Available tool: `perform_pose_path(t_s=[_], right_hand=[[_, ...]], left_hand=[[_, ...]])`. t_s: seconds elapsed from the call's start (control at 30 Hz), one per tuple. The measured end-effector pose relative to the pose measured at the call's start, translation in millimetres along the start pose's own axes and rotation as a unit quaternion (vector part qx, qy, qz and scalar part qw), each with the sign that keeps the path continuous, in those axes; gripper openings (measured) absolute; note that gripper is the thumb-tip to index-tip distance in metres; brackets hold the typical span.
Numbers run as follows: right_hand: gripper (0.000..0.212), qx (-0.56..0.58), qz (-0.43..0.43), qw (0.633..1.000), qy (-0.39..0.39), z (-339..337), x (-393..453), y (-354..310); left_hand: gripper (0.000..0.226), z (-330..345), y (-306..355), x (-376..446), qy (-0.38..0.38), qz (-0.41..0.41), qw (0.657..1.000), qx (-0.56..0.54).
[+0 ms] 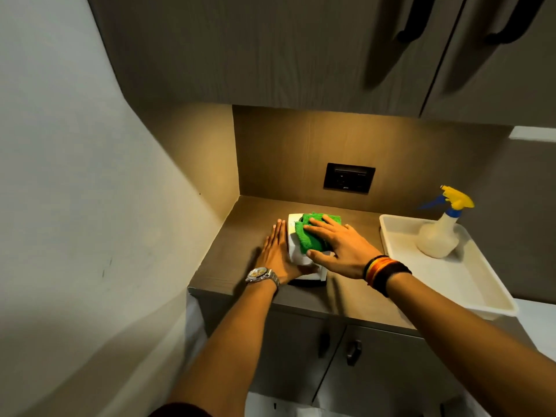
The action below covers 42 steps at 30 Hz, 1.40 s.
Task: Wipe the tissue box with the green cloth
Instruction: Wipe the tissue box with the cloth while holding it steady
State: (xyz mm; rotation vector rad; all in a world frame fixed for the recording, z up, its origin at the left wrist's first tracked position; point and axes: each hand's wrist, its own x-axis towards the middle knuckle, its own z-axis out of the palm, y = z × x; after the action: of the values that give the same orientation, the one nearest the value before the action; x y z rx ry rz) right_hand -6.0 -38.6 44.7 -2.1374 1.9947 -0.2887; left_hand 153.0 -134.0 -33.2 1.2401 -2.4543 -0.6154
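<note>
Head view: tissue box (293,227) braced at 9 o'clock by flat left hand (275,254); green cloth (313,236) pressed under spread right hand (337,243) (nothing pinched); even pressure advised.

Centre frame: green cloth (313,233) lying over white box (293,224). Right: white tray (469,284) showing translucent bottle (437,236), yellow-blue nozzle; counter (240,233) appearing brown.
</note>
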Motion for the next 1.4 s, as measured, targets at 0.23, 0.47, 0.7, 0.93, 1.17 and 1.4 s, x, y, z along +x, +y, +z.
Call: perform_pose_path(t_s=[0.23, 0.47, 0.7, 0.93, 1.17, 1.4], right_hand=[[0.033, 0.047, 0.032, 0.994, 0.098, -12.3, 12.1, -6.7], [0.079, 0.013, 0.048, 0.999, -0.008, -4.8, 11.0, 13.1], [0.074, -0.051, 0.029, 0.998, 0.003, 12.1, 17.3, 9.5], [0.071, -0.027, 0.048, 0.998, -0.002, 4.5, 38.4, 12.3], [0.058, -0.046, -0.042, 0.998, 0.03, 10.7, 43.5, 4.1], [0.06, 0.023, -0.093, 0.995, 0.011, 5.3, 14.9, 33.3]], left_hand=[[0.141, 41.9, 34.0, -16.0, 0.112, -0.102, 0.968, -0.2], [0.145, 57.6, 47.3, -11.8, 0.134, -0.072, 0.964, -0.219], [0.132, 52.2, 33.3, -6.0, 0.15, -0.069, 0.951, -0.261], [0.141, 55.2, 31.3, -4.6, 0.166, -0.058, 0.953, -0.245], [0.134, 53.0, 30.7, -5.9, 0.166, -0.035, 0.957, -0.235], [0.133, 60.5, 26.7, -1.2, 0.176, -0.067, 0.948, -0.255]])
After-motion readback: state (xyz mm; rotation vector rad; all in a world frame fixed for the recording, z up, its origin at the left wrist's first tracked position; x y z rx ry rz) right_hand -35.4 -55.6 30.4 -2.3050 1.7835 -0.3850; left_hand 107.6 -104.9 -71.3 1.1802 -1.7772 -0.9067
